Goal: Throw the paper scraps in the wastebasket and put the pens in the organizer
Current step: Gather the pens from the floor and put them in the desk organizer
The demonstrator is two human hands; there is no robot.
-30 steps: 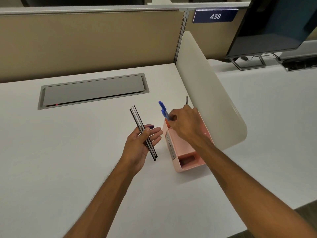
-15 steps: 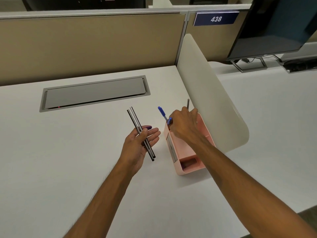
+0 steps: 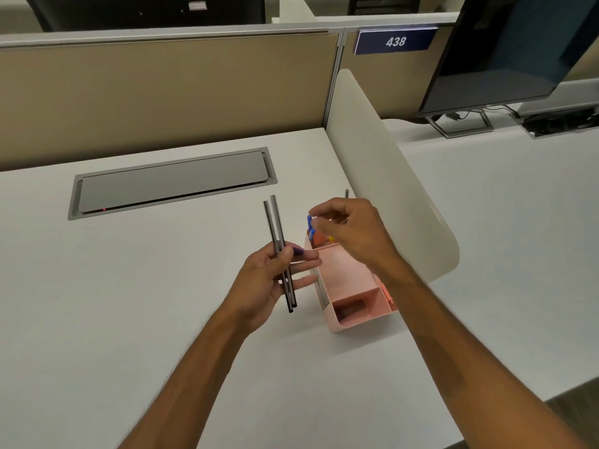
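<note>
The left hand (image 3: 269, 280) pinches two dark pens (image 3: 278, 234) beside the pink organizer (image 3: 350, 280) at the right edge of the desk (image 3: 146, 319); the right hand (image 3: 353, 228) curls its fingers (image 3: 321, 218) at the slotted blue pen (image 3: 310, 226), grip unclear, and lifting away could flick it out.

We are lowering the blue pen (image 3: 310, 226) deeper into the pink organizer (image 3: 356, 277) with our right hand (image 3: 351, 233); only its top end is now showing at our fingertips.
</note>
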